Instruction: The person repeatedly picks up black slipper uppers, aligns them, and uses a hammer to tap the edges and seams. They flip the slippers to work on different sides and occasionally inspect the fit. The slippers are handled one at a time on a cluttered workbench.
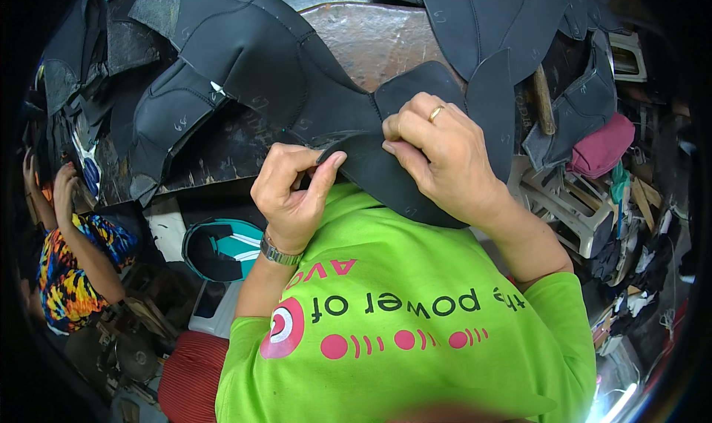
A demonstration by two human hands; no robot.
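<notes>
Print on a green shirt [445, 382], handwriting on black panels [259, 60]
Upside-down black and pink lettering [388, 304] and a round pink emblem [282, 329] mark the shirt; small pale handwritten marks stand on the left panel [167, 113], far panel [495, 22] and near panel [400, 186].

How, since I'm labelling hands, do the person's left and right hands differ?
The left hand has a metal watch at its wrist; the right hand has none but shows a ring. The left hand pinches the black piece near its left tip; the right hand grips it farther right. Both hold that piece.
</notes>
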